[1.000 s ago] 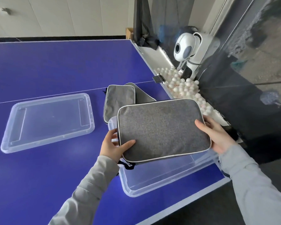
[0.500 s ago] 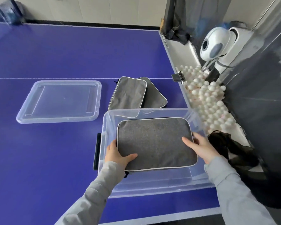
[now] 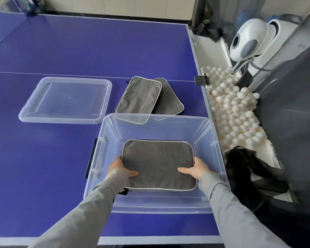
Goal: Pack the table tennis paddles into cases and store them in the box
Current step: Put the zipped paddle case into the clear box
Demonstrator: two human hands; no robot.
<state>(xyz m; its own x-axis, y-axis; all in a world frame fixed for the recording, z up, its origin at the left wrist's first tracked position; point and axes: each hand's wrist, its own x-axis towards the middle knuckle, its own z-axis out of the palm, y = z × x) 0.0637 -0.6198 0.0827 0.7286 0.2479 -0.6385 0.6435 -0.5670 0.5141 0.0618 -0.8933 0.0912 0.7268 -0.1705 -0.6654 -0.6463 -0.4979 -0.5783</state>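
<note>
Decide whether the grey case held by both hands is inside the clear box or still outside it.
Inside. The grey case lies flat below the clear box rim, walls on every side, left hand and right hand gripping its edges.

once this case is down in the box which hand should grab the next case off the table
Probably the right hand: the two cases on the table lie just beyond the clear box, toward its right half. The left hand sits nearer the lid.
</note>
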